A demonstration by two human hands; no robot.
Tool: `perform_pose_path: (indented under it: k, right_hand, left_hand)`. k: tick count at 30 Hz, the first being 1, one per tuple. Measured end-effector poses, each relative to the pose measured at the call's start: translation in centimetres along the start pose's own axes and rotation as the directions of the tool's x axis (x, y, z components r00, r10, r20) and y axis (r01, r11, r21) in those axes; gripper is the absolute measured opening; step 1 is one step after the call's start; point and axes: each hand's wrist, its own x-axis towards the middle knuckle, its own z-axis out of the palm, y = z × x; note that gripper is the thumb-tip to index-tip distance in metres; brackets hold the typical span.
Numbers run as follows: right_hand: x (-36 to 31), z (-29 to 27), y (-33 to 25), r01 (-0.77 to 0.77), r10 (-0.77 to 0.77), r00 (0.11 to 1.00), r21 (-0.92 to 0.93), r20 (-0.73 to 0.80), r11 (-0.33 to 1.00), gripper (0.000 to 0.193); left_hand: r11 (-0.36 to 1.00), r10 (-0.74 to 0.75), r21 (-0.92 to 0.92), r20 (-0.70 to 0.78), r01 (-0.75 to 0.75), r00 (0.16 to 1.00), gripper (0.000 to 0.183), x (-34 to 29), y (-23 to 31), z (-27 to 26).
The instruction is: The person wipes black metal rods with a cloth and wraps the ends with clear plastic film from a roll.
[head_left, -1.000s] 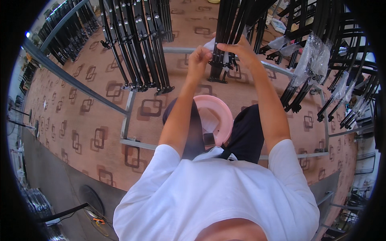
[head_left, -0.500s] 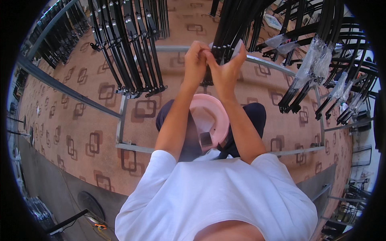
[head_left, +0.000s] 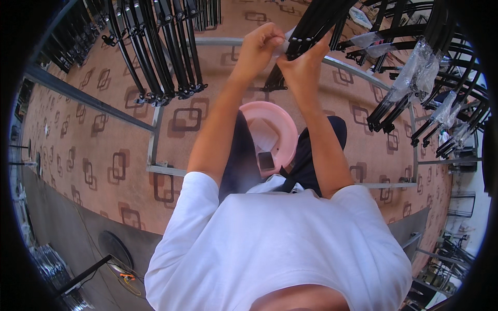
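A bundle of black metal tubes (head_left: 322, 19) hangs in front of me, with a row of bright rivets across it. My right hand (head_left: 306, 70) is wrapped round the bundle's near side, its thumb across the front. To the left of the tubes, my left hand (head_left: 257, 52) is closed in a pinch. A whitish translucent strip of film (head_left: 283, 47) runs from its fingertips to the bundle; how far it goes round the back is hidden. The tubes' lower ends (head_left: 275, 83) hang below my hands.
Between my knees stands a pink basin (head_left: 288, 118) holding a pale flat piece (head_left: 263, 135) and a dark block (head_left: 266, 161). More black tubes (head_left: 155, 52) hang at the left. Film-wrapped tubes (head_left: 412, 78) hang at the right. A grey metal frame (head_left: 154, 140) surrounds me.
My left hand has moved up and away from the right one, showing the film strip between it and the tubes. My right hand has shifted slightly up and right with the bundle.
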Motion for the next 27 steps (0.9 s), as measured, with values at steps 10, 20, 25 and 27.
perform_pose_path:
  k: [10, 20, 25, 27]
  right_hand:
    - [0.7, -2.6, 5.5, -0.466, 0.064, 0.824, 0.609, 0.562, 0.642, 0.052]
    - [2.7, -1.3, 5.6, -0.435, 0.036, 0.813, 0.565, 0.581, 0.701, 0.035]
    - [3.2, -1.7, 4.7, -0.438, 0.027, 0.811, 0.577, 0.584, 0.689, 0.033]
    - [3.4, -2.0, 4.4, -0.408, 0.019, 0.812, 0.545, 0.583, 0.732, 0.037]
  left_hand:
    - [0.997, -0.071, 0.010, -0.066, 0.072, 0.995, 0.004, 0.0, -0.3, 0.0]
    - [0.986, -0.166, -0.039, -0.159, 0.162, 0.973, 0.009, -0.9, 1.0, 0.6]
    - [0.952, -0.273, -0.133, 0.029, 0.275, 0.961, 0.011, -1.1, 0.5, -0.5]
    - [0.908, -0.348, -0.225, 0.068, 0.354, 0.935, 0.012, -1.1, 0.1, -1.1]
